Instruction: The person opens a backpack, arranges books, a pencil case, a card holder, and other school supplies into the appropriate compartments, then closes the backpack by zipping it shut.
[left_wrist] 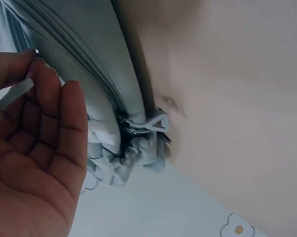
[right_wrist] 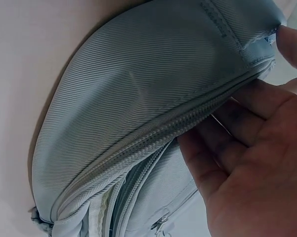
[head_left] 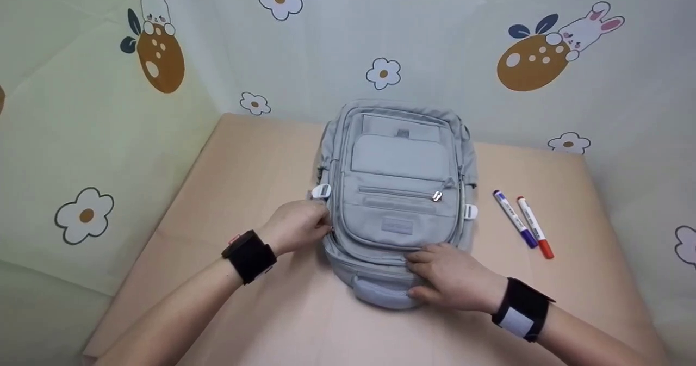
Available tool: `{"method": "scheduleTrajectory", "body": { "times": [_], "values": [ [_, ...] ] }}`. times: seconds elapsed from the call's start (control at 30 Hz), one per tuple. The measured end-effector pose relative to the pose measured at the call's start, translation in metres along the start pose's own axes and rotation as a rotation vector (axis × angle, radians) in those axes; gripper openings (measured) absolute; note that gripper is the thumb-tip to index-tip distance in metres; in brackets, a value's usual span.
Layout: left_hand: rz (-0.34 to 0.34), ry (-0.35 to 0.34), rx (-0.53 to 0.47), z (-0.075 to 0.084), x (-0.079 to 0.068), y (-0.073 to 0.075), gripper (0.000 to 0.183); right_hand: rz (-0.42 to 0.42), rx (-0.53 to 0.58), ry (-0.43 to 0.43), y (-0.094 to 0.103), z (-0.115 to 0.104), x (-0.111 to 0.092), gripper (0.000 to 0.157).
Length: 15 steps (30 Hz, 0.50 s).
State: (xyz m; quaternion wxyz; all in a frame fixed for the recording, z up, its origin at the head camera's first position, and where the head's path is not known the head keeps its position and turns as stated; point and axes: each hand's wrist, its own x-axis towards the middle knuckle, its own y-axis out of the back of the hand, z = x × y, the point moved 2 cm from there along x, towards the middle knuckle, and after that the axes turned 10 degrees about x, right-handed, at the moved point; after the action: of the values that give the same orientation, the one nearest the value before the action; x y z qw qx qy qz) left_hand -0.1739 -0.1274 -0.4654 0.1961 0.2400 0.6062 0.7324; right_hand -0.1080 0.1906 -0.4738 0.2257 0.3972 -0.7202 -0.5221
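Note:
A grey backpack (head_left: 402, 162) lies front side up, its carry handle (head_left: 386, 292) toward me. My left hand (head_left: 298, 225) is at the bag's left side, below a white strap buckle (head_left: 322, 191). In the left wrist view, its thumb and finger pinch a zipper pull (left_wrist: 16, 94), whose flat tab sticks out. My right hand (head_left: 454, 276) holds the bag's near right edge. In the right wrist view, its fingers (right_wrist: 202, 160) reach behind a zipper seam (right_wrist: 153, 133) and the thumb lies by the handle; some fingertips are hidden.
Two markers, one with a blue cap (head_left: 528, 239) and one with a red cap (head_left: 546, 249), lie right of the bag on the peach-coloured tabletop (head_left: 576, 203). A pale curtain (head_left: 326, 45) with rabbits and flowers hangs behind and along the sides.

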Motion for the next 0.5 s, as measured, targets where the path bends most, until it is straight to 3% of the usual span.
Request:
{"method": "scheduleTrajectory", "body": {
  "times": [0.27,0.5],
  "values": [
    [-0.067,-0.017,0.015,0.024,-0.006,-0.003,0.022,0.027,-0.029,0.012,-0.002,-0.001,-0.001,0.059],
    [-0.066,-0.041,0.016,0.037,-0.008,-0.007,0.016,0.012,-0.026,-0.001,-0.002,-0.001,-0.001,0.061]
  ]
}}
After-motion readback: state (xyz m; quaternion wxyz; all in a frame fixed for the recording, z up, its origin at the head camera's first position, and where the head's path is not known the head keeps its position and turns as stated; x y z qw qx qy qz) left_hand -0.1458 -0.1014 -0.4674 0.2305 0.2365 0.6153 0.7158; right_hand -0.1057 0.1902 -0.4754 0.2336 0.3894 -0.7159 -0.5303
